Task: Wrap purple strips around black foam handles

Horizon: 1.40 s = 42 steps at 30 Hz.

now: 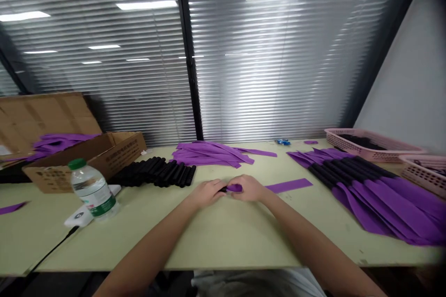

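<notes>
Both hands meet over the middle of the pale green table. My left hand [208, 193] is closed round a short black foam tube, of which only a dark end shows between the fingers. My right hand [248, 188] pinches a purple strip [289, 186] against that end; the strip is curled at the fingers, and its flat tail lies on the table to the right. Whether the strip goes inside the tube is hidden by the fingers. Beyond my left hand lies a row of black foam tubes [156, 171]. A pile of purple strips [209, 153] lies behind both hands.
At right lie purple strips with black tubes on them [376, 190], beside two pink baskets [376, 152]. A water bottle [93, 190] leans over a white device [78, 217] with a cable at left, before an open cardboard box [118, 153]. Blinds [272, 79] rise behind.
</notes>
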Motion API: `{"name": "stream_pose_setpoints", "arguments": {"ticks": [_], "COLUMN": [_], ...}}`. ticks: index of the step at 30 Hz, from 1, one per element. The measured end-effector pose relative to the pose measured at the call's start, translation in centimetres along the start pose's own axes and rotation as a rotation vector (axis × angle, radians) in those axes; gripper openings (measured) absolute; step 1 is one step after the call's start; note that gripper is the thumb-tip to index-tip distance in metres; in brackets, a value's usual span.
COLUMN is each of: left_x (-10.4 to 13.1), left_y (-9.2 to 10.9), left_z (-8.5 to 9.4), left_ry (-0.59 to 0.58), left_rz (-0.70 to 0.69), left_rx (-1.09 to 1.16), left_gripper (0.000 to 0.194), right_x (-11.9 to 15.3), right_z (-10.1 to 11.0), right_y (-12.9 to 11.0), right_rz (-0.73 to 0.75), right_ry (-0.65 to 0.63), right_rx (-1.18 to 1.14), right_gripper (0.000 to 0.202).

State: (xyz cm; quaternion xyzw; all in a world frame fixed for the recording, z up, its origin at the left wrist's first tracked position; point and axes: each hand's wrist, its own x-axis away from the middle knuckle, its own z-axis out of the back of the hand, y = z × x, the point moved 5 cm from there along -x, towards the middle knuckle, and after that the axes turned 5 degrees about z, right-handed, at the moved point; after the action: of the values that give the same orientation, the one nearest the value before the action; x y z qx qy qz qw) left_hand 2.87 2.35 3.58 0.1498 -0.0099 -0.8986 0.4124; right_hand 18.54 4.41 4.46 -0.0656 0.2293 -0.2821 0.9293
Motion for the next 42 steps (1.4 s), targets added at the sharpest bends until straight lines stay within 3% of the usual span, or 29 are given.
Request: {"name": "stream_pose_setpoints", "arguments": {"ticks": [7, 12, 25, 32, 42], "left_x": [-0.1, -0.1, 0.0, 0.1, 0.2], "left_y": [-0.6, -1.1, -1.2, -1.4, -0.8], "left_z": [-0.2, -0.4, -0.2, -0.3, -0.4], "left_ry": [0.000, -0.004, 0.012, 0.031, 0.034], "left_rz": [0.048, 0.079, 0.079, 0.061, 0.004], "left_rx": [0.029, 0.031, 0.058, 0.081, 0.066], "left_gripper": [0.038, 0.037, 0.035, 0.036, 0.035], "right_x": [0.2, 0.1, -0.2, -0.3, -0.5], "right_z": [1.0, 1.3, 0.4, 0.1, -0.8], "right_y": [0.3, 0.0, -0.1, -0.3, -0.5], "right_rz": [0.015, 0.070, 0.121, 0.125, 0.103], "right_ry": [0.009, 0.043, 0.218, 0.275, 0.250], "right_rx": [-0.118, -0.191, -0.325, -0.344, -0.320], "right_gripper": [0.037, 0.015, 0.029, 0.024, 0.017]}}
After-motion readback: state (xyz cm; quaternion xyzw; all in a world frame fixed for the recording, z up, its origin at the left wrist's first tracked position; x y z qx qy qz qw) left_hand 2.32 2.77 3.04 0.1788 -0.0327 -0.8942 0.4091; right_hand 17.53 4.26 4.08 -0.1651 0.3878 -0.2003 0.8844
